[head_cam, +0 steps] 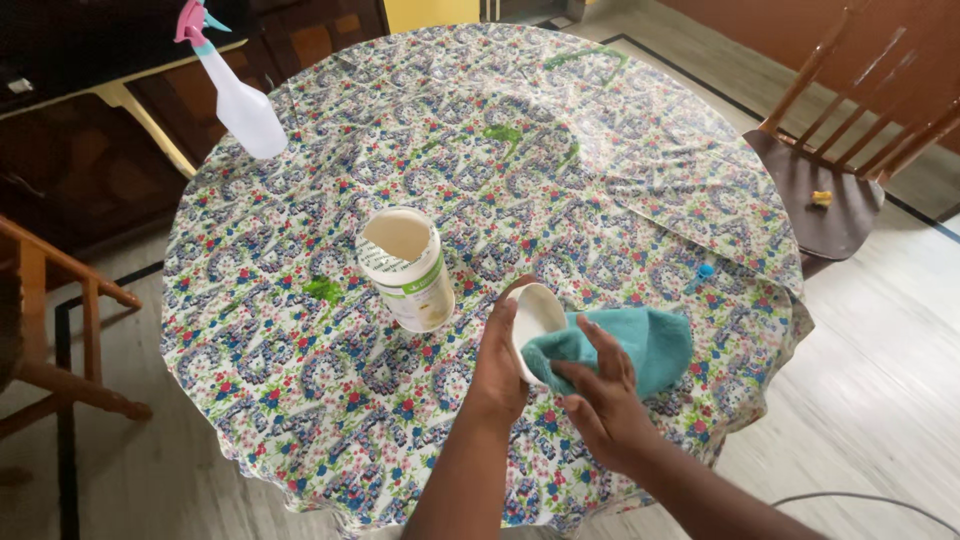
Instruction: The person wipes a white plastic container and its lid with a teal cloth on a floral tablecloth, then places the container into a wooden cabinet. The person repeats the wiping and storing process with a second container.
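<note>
Left hand (497,365) clasps the light, rigid white plastic lid (535,322) by its rim; right hand (600,400), at its four o'clock, presses a soft teal cloth (640,340) against it.

You see a teal cloth (640,345) against a white lid (535,318). The open jar (405,270) is white with a green-marked label. The counter's cover (300,380) shows blue, red and green flowers on white. At upper left, the spray bottle (240,100) is white with a pink trigger.

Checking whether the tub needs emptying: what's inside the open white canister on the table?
The canister stands open; only its pale inner wall shows. Its bottom is hidden by the rim, so any contents cannot be seen.
</note>
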